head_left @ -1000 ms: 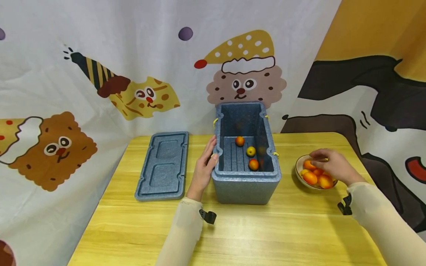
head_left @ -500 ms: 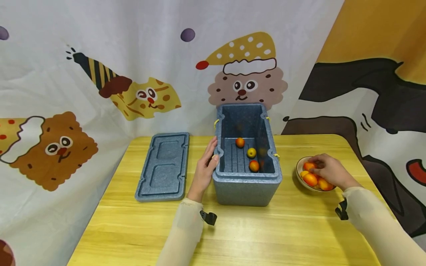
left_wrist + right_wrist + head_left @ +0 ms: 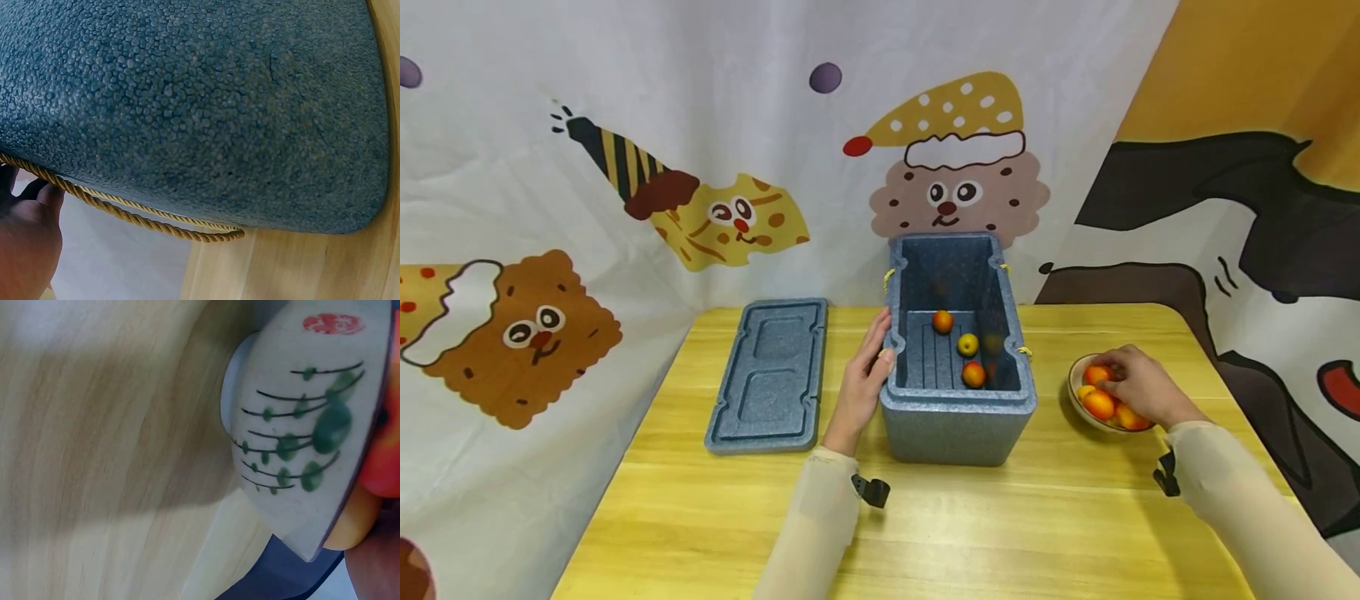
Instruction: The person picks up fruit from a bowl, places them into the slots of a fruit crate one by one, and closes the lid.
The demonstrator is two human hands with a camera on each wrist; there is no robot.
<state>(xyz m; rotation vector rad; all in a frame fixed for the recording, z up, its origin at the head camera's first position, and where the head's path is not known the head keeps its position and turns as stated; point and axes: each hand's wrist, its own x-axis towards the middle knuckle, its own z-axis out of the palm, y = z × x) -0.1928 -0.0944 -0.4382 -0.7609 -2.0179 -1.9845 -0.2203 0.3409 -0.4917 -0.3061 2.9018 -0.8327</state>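
Note:
My left hand rests along the left side of a grey-blue foam box, fingers fairly straight and thumb at the rim. In the left wrist view, a yellow rope handle runs past the fingers. Inside the box lie two orange-red fruits and one yellow fruit. To the right stands a painted bowl of several orange, red and yellow fruits. My right hand is over it, thumb and curled fingers pinching an orange-red fruit at the back. The hand hides some of the fruit.
The box's grey-blue lid lies flat on the wooden table, left of my left hand. Behind the table hangs a cloth printed with cartoon figures, close to the box's far end.
My right hand has lowered into the bowl and its fingers have closed in on the orange-red fruit. The left hand stays at the box. The view has shifted slightly.

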